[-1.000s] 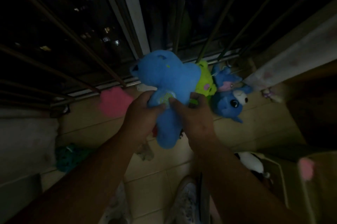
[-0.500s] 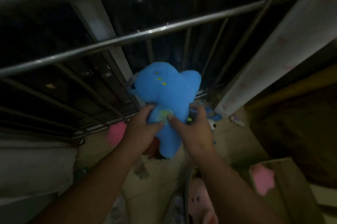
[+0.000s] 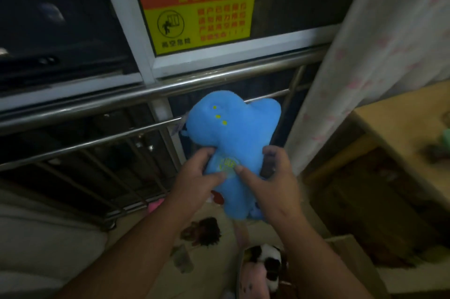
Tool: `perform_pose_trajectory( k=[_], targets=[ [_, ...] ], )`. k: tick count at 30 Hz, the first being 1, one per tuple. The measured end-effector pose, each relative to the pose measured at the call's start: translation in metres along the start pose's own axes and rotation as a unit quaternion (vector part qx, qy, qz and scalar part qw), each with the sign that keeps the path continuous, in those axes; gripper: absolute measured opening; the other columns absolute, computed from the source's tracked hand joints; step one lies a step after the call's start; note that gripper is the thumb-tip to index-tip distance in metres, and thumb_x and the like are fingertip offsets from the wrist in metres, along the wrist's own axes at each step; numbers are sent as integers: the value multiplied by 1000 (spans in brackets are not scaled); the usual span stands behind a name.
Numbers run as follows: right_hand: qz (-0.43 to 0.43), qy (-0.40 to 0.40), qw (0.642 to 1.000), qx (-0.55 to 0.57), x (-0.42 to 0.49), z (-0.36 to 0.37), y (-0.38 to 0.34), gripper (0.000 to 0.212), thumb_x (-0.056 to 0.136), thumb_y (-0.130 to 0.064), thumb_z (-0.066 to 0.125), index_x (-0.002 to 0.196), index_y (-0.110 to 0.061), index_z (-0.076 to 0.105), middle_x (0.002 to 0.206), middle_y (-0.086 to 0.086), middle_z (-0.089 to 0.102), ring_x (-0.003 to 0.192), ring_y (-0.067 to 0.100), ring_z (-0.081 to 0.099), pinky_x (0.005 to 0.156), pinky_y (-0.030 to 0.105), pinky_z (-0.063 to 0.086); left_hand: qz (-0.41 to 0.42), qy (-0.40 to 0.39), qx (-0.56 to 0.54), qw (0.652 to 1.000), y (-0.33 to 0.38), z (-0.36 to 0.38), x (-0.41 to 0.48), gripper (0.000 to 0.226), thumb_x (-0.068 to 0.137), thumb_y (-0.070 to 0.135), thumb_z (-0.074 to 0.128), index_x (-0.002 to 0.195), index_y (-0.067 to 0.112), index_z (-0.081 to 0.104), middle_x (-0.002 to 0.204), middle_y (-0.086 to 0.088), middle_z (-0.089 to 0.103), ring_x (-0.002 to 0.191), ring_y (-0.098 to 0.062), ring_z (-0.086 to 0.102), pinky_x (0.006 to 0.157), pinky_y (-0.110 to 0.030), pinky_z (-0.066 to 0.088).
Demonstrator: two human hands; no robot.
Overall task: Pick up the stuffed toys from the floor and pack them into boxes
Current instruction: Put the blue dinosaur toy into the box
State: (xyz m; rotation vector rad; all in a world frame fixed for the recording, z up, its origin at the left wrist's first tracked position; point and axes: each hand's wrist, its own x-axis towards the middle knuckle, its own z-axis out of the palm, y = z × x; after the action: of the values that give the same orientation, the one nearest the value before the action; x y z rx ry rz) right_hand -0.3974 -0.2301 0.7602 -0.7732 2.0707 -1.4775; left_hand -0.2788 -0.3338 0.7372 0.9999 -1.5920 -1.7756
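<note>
Blue plush toy – soft, light, squashy. Left hand and right hand both grip its torso – best hold.

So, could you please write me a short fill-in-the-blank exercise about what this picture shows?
1. The soft blue stuffed toy is gripped by ____ hands, the left hand and the right hand.
2. The three small dots on the toy's head are ____.
3. The warning sticker on the window is yellow with an ____ top band.

Missing words: both; yellow; orange
</note>
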Motion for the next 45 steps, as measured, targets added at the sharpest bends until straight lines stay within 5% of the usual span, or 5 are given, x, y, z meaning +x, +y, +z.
perform_pose_trajectory(
  k=[5,11,24,31,45],
  targets=[
    [-41,26,999,-8,-50,-33,-44,50,71,-29,83,109,-30,49,91,-19,57,79,-4,59,59,9,47,49,-18,-11,999,35,9,-47,43,54,16,71,96,25,63,91,3,73,84,-21,68,77,-51,51],
    [-61,58,996,0,-121,-92,-76,49,71,-29,83,110,-28,52,92,-16,61,81,-2,62,65,20,54,83,-56,-42,994,73,45,-119,40,57,4,65,95,17,60,84,9,73,81,-5,67,74,-22,53],
    [-140,47,989,11,-216,-245,-118,47,74,-21,81,109,-24,51,97,-13,60,73,-19,57,56,3,42,152,-53,-48,986,150,154,-245,44,56,3,66,97,18,61,95,3,70,87,-11,67,80,-28,53],
    [-168,22,986,-14,-247,-347,-105,42,73,-21,82,100,-33,52,97,-7,64,76,-5,64,63,14,53,164,-14,-54,985,153,239,-306,47,62,-5,67,101,20,57,106,-6,67,97,-14,65,88,-31,51],
    [-130,108,985,-21,-284,-402,-93,36,75,-29,80,98,-35,53,93,-16,62,78,-1,66,62,21,56,150,-66,-11,986,158,283,-328,29,69,25,69,97,33,66,103,-4,71,93,-20,67,85,-38,54]
  ],
)
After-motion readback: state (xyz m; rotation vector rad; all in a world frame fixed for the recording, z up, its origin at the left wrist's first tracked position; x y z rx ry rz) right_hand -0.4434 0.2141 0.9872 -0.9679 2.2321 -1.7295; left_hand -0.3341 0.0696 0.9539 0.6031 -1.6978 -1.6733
